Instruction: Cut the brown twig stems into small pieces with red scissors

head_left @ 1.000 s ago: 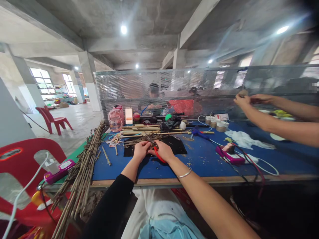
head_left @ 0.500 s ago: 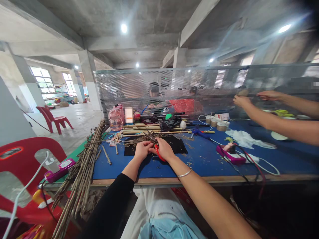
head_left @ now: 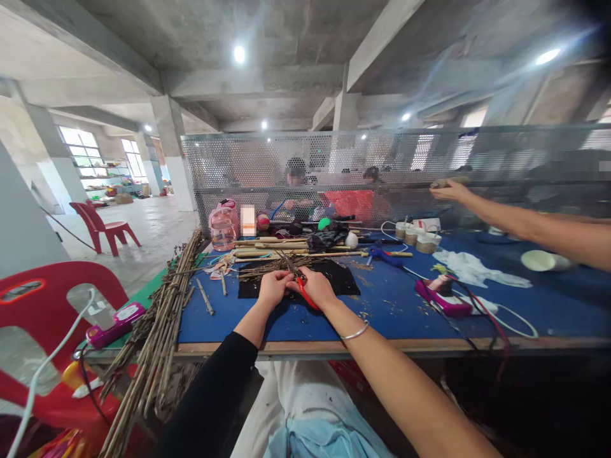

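My right hand [head_left: 317,287] is closed round red-handled scissors [head_left: 303,289], their blades pointing up and left at a thin twig. My left hand [head_left: 272,288] pinches that twig [head_left: 281,259] right beside the blades. Both hands rest over a black cloth [head_left: 340,278] on the blue table [head_left: 286,324], near its front middle. A small heap of thin twigs [head_left: 267,266] lies on the cloth just beyond my hands.
A long bundle of sticks [head_left: 160,324] lies along the table's left edge. Bamboo rods [head_left: 286,249], a pink water jug [head_left: 222,228], tape rolls [head_left: 416,240], a purple glue gun [head_left: 443,301] with cables and a white cloth [head_left: 470,268] lie farther off. A co-worker's arm [head_left: 520,219] reaches in at right. A mesh screen [head_left: 382,172] backs the table; a red chair [head_left: 42,331] stands at left.
My hands have hardly shifted, still working the twig with the scissors. The co-worker's hands at right have parted, and only one arm now reaches toward the mesh screen.
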Demonstrator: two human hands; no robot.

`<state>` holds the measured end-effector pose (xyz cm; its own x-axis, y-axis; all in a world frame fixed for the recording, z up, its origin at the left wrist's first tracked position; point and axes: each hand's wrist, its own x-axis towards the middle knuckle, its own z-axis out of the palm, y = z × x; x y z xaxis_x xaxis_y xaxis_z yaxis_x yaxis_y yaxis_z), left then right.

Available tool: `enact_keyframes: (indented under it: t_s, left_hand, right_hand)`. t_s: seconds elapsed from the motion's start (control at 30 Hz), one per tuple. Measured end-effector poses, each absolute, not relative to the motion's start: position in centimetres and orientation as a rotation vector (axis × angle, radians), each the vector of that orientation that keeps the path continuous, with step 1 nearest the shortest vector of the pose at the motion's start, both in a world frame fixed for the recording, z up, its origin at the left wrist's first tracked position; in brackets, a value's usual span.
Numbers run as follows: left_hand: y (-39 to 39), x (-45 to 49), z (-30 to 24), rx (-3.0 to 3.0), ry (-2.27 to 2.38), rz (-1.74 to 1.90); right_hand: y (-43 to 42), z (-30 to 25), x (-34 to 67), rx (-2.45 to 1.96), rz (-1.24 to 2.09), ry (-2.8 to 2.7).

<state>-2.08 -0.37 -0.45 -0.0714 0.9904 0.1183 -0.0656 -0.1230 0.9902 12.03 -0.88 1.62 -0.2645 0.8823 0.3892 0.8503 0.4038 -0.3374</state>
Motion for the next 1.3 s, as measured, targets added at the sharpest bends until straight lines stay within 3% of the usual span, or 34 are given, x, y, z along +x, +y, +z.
enact_keyframes:
  t_s: [0.33, 0.73, 1.3]
  left_hand:
    - [-0.3, -2.4, -0.5, 1.210, 1.199, 1.376]
    - [-0.4, -2.3, -0.3, 1.286, 1.042, 1.407]
    - [-0.9, -2.2, 0.0, 1.296, 0.911, 1.343]
  right_hand:
    - [-0.8, 1.4, 12.1, -1.544, 0.067, -2.156]
    - [-0.1, 0.8, 12.2, -1.231, 0.034, -2.171]
    - [0.4, 0.3, 12.3, -1.159, 0.012, -2.126]
